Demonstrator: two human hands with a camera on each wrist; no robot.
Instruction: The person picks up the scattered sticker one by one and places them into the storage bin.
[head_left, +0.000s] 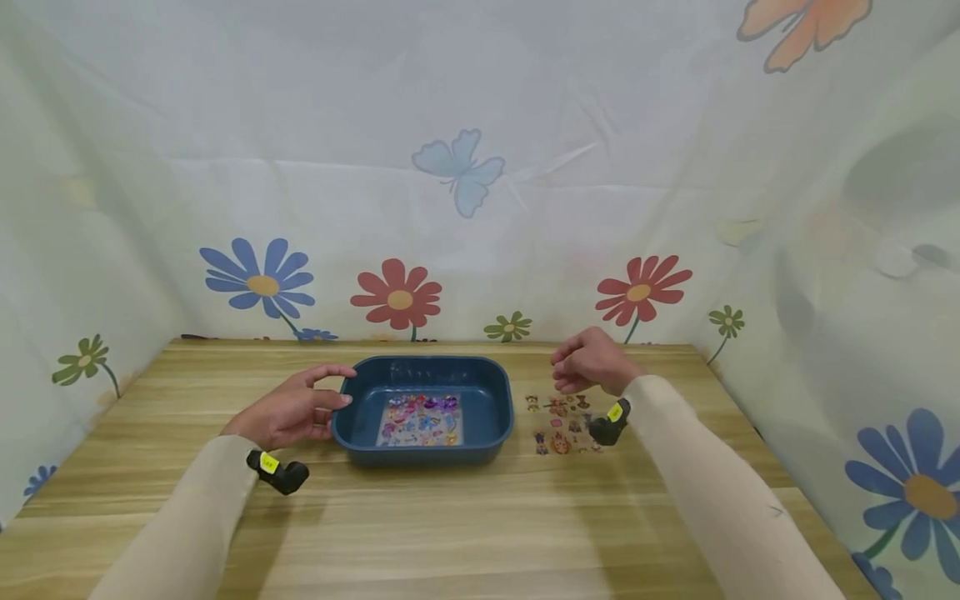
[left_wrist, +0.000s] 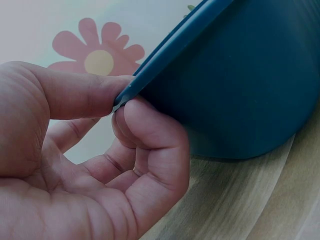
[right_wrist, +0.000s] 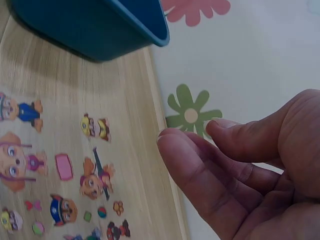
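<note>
A dark blue plastic basin sits on the table, and my left hand pinches its left rim between thumb and fingers. Close up in the left wrist view, the thumb lies against the basin's rim with curled fingers below it. Inside the basin lies a clear sticker sheet with small colourful, shiny pictures. To the basin's right, a transparent sheet of cartoon dog stickers lies flat on the wood. Over the far edge of that sheet hovers my right hand, fingers loosely bent, holding nothing.
The wood-grain table ends at a pale cloth backdrop printed with flowers and a butterfly. Similar cloth hangs at both sides. A black wrist camera is strapped on the left wrist, and another on the right.
</note>
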